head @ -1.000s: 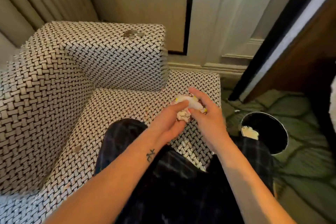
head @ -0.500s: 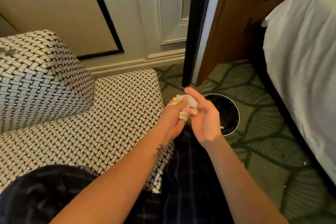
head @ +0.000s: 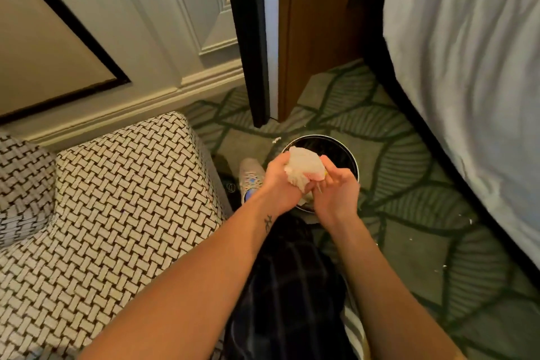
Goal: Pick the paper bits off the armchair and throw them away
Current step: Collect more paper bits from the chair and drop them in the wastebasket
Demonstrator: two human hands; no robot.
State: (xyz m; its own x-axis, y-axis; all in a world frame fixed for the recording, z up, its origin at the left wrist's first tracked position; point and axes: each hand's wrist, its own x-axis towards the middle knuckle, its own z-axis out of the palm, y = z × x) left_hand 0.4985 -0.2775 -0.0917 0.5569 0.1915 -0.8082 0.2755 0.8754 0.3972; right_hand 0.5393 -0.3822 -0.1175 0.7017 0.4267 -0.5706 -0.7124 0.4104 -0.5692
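- Lower centre: dark checked trousers (head: 292, 286) and two bare forearms run up the frame. The bottom edge cuts off the leg.
- Lower left: the black-and-white woven armchair (head: 117, 198) shows only part of its seat and arm. I can make out no scraps there, but most of the chair is out of frame.
- Centre: the left hand (head: 279, 182) and right hand (head: 336, 194) press a crumpled white paper wad (head: 304, 168) between them, the fingers of both curled close around it. This is probably to keep loose bits packed together so none falls.
- The wad hangs directly over the round black waste bin (head: 347, 152) on the floor, seemingly placed for dropping. The hands hide the bin's near rim and most of its inside.
- A pale shoe (head: 248, 174) sits just left of the bin, partly covered by the left wrist.
- Small white flecks (head: 276, 140) dot the green leaf-patterned carpet (head: 409, 184); they are too small to identify.
- Upper right: a white bed sheet (head: 467, 67), cut off by the frame edge.
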